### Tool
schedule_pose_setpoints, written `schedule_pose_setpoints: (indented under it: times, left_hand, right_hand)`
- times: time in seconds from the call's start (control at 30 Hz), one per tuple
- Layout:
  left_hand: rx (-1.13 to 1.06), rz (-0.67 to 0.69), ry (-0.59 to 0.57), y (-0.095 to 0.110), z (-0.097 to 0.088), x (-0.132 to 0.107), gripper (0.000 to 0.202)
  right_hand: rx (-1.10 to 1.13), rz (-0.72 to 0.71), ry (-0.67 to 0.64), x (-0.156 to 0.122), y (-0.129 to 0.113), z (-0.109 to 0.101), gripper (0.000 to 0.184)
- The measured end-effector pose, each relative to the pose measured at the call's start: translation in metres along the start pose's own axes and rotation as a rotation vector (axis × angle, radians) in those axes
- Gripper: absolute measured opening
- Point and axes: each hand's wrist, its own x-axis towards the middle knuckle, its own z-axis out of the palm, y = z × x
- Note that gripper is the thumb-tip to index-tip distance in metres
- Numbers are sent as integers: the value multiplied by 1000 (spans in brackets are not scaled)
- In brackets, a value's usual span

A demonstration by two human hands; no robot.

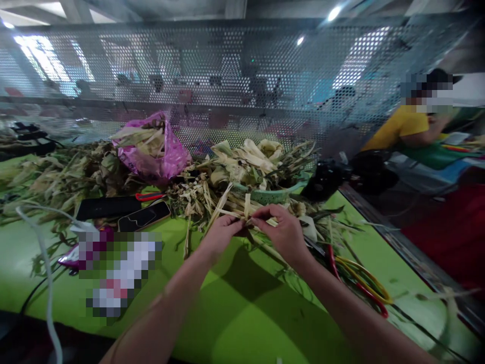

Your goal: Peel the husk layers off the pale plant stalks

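Observation:
Over the green table, my left hand and my right hand meet with closed fingertips. Between them they pinch a pale dried corn husk strip, which stands up from the fingers. Exactly how it is folded or tied is too small to make out. Just behind the hands, more husk strips lie beneath a green basket heaped with dried corn husks. Scissors with red handles lie to the right of my right forearm, among yellow loops.
A pink plastic bag of husks stands at the back left, beside a large husk pile. Two dark phone-like devices and a red cutter lie at left. A white cable crosses the left edge. Another person sits at far right.

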Motion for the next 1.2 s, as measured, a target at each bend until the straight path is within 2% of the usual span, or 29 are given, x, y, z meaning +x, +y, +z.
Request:
schedule_pose_setpoints:
  times: [0.2, 0.37, 0.47, 0.6, 0.73, 0.83, 1.0, 1.2]
  left_hand:
    - [124, 74, -11, 0, 1, 0, 28]
    - [83, 58, 139, -3, -3, 0, 22]
    - [1, 3, 198, -2, -6, -1, 20]
    - [-107, -41, 226, -1, -7, -1, 16]
    - [-44, -41, 246, 1, -5, -1, 19]
    - [102, -11, 210, 2, -4, 0, 22]
    - [382, 100, 68, -3, -6, 2, 21]
    - [573, 209, -78, -6, -3, -1, 25]
  right_hand:
    - [211, 184, -64, 2, -2, 0, 11]
    - [355, 246, -109, 5, 4, -2, 19]
    - [237, 143, -113, 6, 13, -4, 19]
    - [107, -101, -198, 5, 13, -5, 21]
    - [50, -226, -218, 3, 5, -5, 24]
    - [4, -259, -196, 2, 2, -5, 18]
    - [42, -281, -145, 1, 4, -3, 11]
    - [108, -58, -71, -1, 8, 4, 6]
